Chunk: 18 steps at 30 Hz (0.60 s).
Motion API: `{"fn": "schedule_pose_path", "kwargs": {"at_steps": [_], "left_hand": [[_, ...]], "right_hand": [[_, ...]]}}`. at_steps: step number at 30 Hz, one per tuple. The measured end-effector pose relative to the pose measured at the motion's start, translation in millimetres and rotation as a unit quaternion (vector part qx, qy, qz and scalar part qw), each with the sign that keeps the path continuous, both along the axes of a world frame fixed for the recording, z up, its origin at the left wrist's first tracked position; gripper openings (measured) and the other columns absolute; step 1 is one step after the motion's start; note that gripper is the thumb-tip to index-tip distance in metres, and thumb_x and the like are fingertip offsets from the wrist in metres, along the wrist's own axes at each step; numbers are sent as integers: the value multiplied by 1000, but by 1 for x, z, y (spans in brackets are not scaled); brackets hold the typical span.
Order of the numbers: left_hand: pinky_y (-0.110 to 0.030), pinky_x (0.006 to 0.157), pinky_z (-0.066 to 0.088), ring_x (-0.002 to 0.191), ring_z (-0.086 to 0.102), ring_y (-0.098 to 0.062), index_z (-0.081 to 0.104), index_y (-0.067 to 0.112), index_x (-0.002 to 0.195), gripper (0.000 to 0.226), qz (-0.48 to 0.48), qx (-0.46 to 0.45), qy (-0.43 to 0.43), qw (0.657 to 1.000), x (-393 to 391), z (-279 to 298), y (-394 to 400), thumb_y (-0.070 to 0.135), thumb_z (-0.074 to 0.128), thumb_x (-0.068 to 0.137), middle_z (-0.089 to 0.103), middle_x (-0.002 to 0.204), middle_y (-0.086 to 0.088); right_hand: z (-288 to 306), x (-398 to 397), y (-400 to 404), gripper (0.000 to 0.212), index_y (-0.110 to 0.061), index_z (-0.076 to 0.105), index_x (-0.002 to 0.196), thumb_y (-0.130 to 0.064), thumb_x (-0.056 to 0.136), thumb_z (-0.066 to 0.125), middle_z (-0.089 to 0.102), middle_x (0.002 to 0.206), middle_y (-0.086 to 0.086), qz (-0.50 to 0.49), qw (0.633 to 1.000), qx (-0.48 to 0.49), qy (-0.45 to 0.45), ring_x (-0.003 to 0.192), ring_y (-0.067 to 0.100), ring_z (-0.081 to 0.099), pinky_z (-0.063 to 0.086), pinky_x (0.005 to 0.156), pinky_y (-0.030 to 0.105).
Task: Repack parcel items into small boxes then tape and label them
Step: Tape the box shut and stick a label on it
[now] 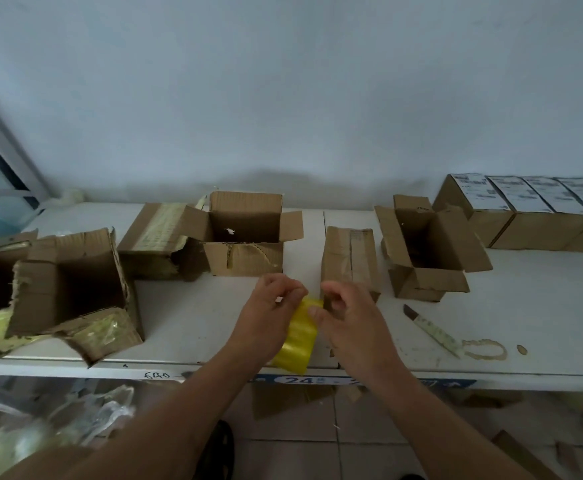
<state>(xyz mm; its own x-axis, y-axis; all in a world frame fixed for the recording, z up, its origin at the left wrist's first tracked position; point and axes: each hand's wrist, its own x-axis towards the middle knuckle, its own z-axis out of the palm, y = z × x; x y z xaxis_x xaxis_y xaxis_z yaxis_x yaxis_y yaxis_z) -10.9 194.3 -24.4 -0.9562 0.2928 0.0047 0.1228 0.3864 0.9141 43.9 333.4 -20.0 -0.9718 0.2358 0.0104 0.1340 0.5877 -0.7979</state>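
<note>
Head view: a yellow tape roll (298,336) is held between both hands over the front edge of the table (525,306). The left hand (269,317) is curled round the roll's left side, fingertips pinched together near its top edge. The right hand (349,317) is pressed to the roll's right side by the thumb, the other fingers being curled above it; whether a tape end is pinched cannot be told. The roll is seen tilted, its lower rim past the table edge.

Just behind the hands a closed box (350,259) is stood on the table, taped along its top. To its right an open box (425,249) is seen with flaps spread, inside dark. Behind the left hand another open box (245,233) is placed, a white scrap inside, and touching its left side a taped box (158,237) is laid. At the table's left a large torn box (72,289) is open, yellowish tape clinging to its lower flap. At far right a row of labelled boxes (532,209) is lined up against the wall. A knife (432,329) is laid right of the right hand, beside a ring stain (485,348). Cardboard scraps and plastic are seen on the floor below.
</note>
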Motion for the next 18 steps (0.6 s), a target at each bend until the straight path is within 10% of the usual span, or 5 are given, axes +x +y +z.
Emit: {"fn": "schedule_pose_path", "kwargs": {"at_steps": [10, 18], "left_hand": [[-8, 78, 42, 93, 58, 1, 57, 41, 98, 13, 13, 6, 135, 991, 5, -28, -9, 40, 44, 95, 61, 96, 21], [-8, 84, 43, 95, 56, 7, 30, 59, 125, 35, 8, -25, 135, 990, 7, -26, -4, 55, 36, 90, 55, 102, 33]], "right_hand": [[-7, -10, -10, 5, -32, 62, 95, -28, 96, 59, 55, 107, -9, -3, 996, -87, -29, 94, 1, 54, 39, 70, 6], [-3, -11, -9, 17, -25, 62, 105, -36, 100, 51, 60, 105, -6, -40, 974, -202, -95, 94, 7, 56, 42, 71, 21]]}}
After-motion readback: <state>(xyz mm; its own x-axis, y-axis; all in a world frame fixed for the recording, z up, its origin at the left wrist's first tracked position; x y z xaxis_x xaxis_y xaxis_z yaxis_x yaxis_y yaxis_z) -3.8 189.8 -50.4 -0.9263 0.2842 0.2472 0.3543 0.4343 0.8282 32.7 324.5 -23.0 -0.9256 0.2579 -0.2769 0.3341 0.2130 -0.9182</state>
